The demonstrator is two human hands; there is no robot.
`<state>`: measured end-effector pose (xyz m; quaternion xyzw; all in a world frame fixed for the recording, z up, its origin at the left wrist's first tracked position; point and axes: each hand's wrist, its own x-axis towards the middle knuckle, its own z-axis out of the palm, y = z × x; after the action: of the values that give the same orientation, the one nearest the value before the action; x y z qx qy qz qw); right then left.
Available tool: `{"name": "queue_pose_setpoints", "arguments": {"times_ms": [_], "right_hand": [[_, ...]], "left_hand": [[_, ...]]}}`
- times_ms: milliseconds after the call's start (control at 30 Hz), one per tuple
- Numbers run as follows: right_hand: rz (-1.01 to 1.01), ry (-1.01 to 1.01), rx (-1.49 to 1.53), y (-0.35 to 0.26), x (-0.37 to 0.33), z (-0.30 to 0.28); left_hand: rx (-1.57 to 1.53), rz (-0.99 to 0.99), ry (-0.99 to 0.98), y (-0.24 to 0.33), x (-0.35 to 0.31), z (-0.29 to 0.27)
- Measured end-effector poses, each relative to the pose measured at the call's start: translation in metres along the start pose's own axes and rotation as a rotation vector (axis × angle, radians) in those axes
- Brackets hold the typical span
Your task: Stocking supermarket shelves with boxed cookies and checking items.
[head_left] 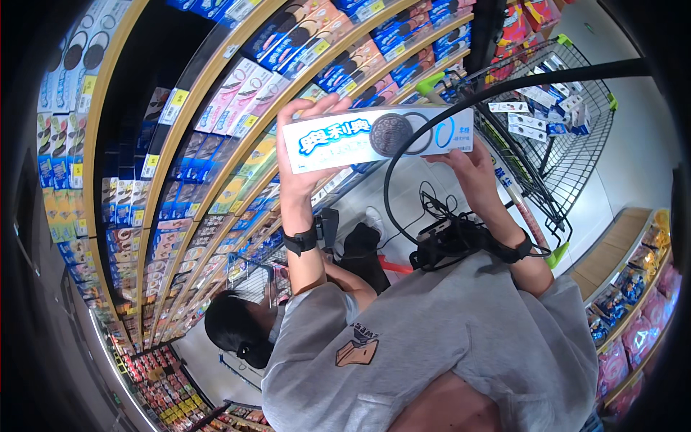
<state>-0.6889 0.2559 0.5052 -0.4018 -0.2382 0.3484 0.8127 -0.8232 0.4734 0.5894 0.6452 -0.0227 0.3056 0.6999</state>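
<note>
Both hands grasping pale blue biscuit box (378,137): left hand (302,155) clenched on one end, right hand (471,169) under other; off shelf (237,122), not yet in cart (568,137) right of box

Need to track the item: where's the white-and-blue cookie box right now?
Upper centre of the head view: the cookie box is held level between left hand and right hand, between shelves and shopping cart.

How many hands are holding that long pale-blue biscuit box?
2. The left hand grips the box at its left end, and the right hand holds it from below near its right end.
</note>
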Motion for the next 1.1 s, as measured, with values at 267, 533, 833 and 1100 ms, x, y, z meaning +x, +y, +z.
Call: {"name": "queue_pose_setpoints", "arguments": {"times_ms": [267, 533, 833, 1100], "right_hand": [[-0.088, 0.043, -0.029, -0.011, -0.002, -0.008], [-0.090, 0.113, -0.062, -0.018, -0.008, -0.017], [-0.109, 0.156, -0.053, -0.018, -0.011, -0.020], [-0.101, 0.187, -0.062, -0.022, -0.007, -0.026]], "left_hand": [[0.008, 0.029, -0.019, -0.020, 0.007, 0.007], [0.045, -0.028, -0.027, -0.031, 0.013, 0.016], [0.056, -0.051, -0.056, -0.029, 0.017, 0.021], [0.011, -0.085, -0.070, -0.031, 0.026, 0.030]]}}
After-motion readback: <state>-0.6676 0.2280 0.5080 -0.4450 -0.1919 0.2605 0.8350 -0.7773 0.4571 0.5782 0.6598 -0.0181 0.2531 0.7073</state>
